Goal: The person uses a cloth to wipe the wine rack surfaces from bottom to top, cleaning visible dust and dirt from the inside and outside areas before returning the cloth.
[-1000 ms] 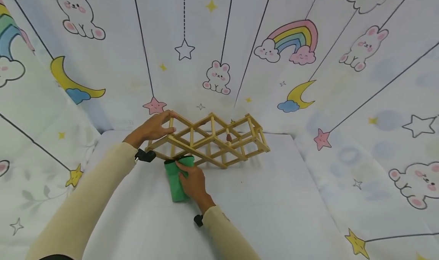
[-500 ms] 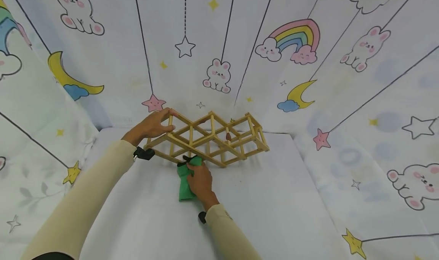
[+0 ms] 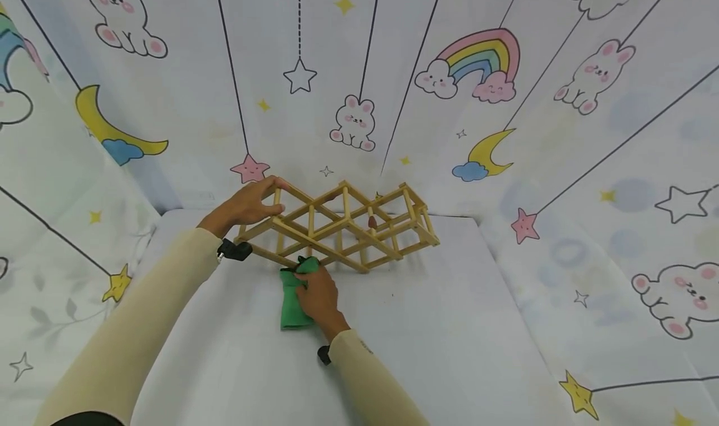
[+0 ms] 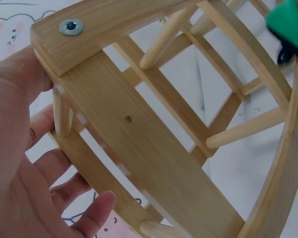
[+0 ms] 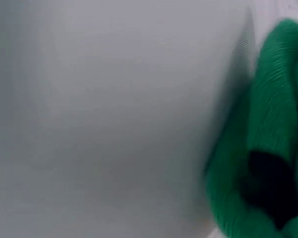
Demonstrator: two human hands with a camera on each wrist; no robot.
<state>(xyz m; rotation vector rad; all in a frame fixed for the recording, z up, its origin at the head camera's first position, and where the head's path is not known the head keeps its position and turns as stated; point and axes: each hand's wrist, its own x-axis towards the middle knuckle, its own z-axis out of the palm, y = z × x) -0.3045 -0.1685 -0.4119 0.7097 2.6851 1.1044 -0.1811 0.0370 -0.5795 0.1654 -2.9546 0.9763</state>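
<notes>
A pale wooden folding wine rack [image 3: 373, 239], made of crossed slats and round dowels, stretches across the back of the white table. My left hand [image 3: 253, 203] grips its upper left end; in the left wrist view the fingers curl behind a dowel under the slat [image 4: 154, 153] with the metal rivet. At the rack's lower front edge, my right hand [image 3: 320, 298] holds a green cloth [image 3: 293, 307] with dark edging, its top bunched against the lower slat and the rest hanging toward me. Folds of the cloth [image 5: 273, 109] fill the right side of the right wrist view, hiding the fingers.
The white table [image 3: 449, 326] meets a cartoon-printed backdrop [image 3: 415, 164] close behind the rack, with more printed fabric on both sides. A small reddish-brown shape [image 3: 372, 222] shows among the rack's right-hand dowels. Black devices sit at the left wrist [image 3: 234, 249] and right wrist [image 3: 324, 355].
My right hand shifted the cloth right along the lower slat, then back left, and the cloth is narrower and more bunched. The left hand and the rack stay almost in place.
</notes>
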